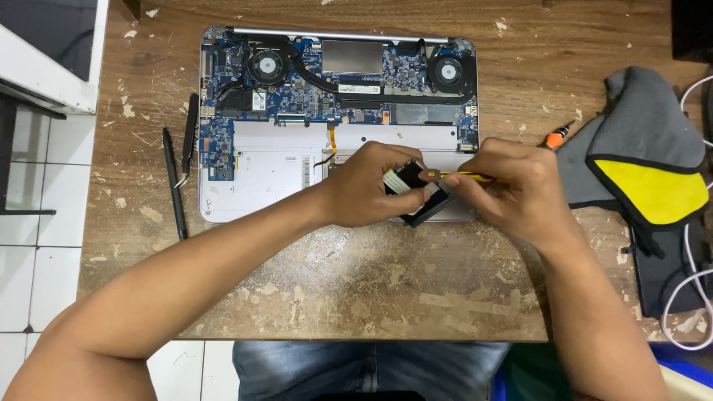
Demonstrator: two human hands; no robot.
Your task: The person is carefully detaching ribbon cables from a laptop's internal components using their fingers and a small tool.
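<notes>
An opened laptop [297,134] lies on the wooden table, its blue circuit board, two fans and copper heat pipe exposed. Over the laptop's lower right part, my left hand [368,186] grips a small black rectangular part [422,204] with a white ribbon cable. My right hand [512,189] holds a yellow-handled tool [464,177] whose tip meets that black part. My fingers hide much of the part.
Black tweezers [190,137] and a thin black pry tool [174,186] lie left of the laptop. An orange-tipped screwdriver [557,136] rests to the right beside a grey and yellow pouch [646,163]. White cables [694,289] run along the right edge. A white device [52,52] sits top left.
</notes>
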